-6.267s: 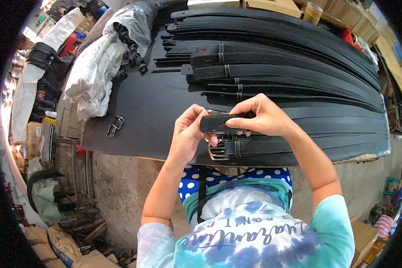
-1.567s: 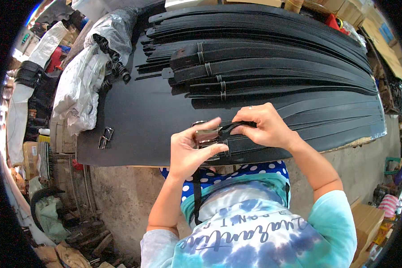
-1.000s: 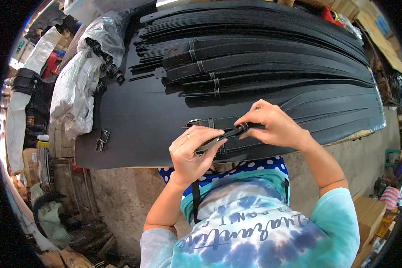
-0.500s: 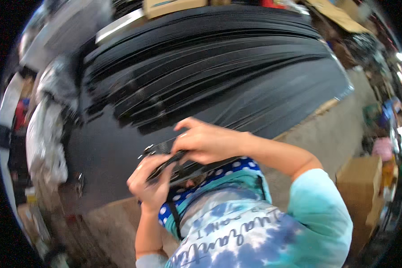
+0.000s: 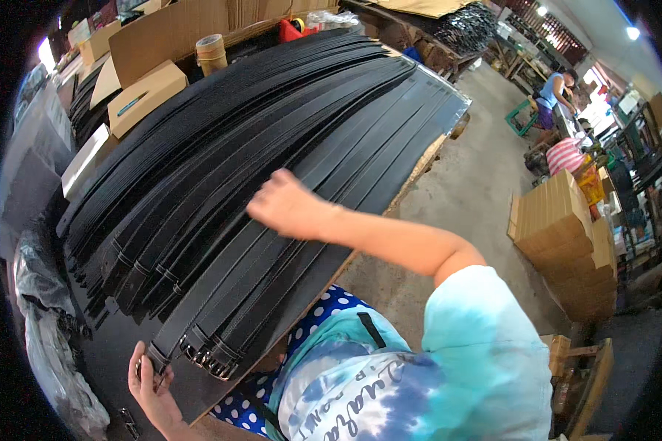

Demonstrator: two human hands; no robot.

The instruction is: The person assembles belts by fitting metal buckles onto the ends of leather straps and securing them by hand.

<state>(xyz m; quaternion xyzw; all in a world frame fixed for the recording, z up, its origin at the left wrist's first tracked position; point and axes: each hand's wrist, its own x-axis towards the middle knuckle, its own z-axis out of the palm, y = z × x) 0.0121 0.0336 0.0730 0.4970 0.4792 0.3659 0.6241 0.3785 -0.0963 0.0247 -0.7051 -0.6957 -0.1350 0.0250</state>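
Many black belts [image 5: 272, 125] lie side by side in a wide fan across a dark table [image 5: 198, 400]. Several metal buckles [image 5: 207, 360] line up at the near edge. My left hand [image 5: 151, 386] grips the buckle end of one black belt [image 5: 221, 290] at the lower left. My right hand [image 5: 287, 207] is closed in a fist on the strap of that belt, far up its length near the middle of the pile. The belt runs stretched between the two hands.
Cardboard boxes [image 5: 143, 92] and a tape roll [image 5: 212, 51] sit behind the belts. A plastic bag [image 5: 44, 345] lies at the left. Stacked cartons [image 5: 559, 220] and a wooden stool [image 5: 581, 367] stand on the concrete floor [image 5: 471, 191] at the right. Another person [image 5: 555, 92] works far off.
My hands were together at the buckle; now my right hand has slid far up the strap while my left stays at the buckle end. The view has swung right.
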